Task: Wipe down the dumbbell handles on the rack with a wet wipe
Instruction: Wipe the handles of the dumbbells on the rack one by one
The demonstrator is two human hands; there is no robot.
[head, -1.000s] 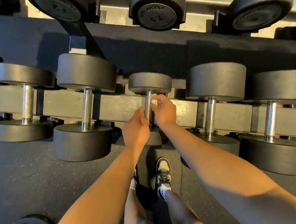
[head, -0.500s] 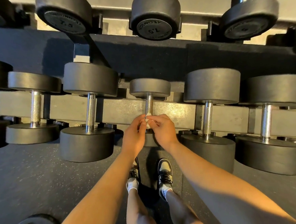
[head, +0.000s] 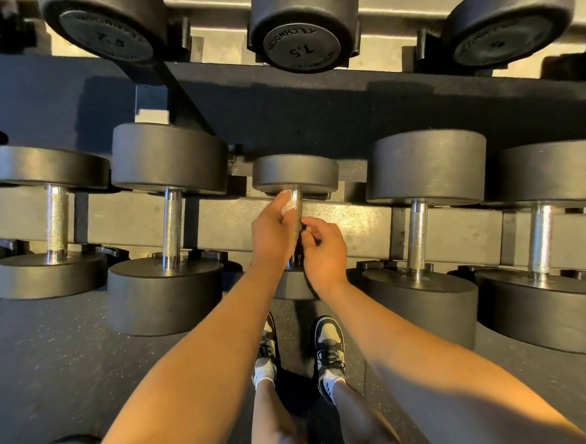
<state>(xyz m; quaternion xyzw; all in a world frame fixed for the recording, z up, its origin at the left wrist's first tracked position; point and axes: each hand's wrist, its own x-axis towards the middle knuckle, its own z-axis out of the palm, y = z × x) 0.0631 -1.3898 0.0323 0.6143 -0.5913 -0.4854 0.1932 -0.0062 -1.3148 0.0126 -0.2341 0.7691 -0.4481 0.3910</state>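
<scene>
Five handles (head: 171,222) on this rack (head: 353,218) row, and I'd guess we're mid-job: left hand (head: 271,233) pinches the wet wipe (head: 288,205) against the top of the small middle dumbbell (head: 295,173) handle (head: 297,218), right hand (head: 322,251) curls round it lower down, no telling which others are done.

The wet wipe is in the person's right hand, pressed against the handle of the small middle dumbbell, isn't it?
Not the right hand. The head view shows the wet wipe in the left hand, pressed against the handle of the small middle dumbbell.
</scene>
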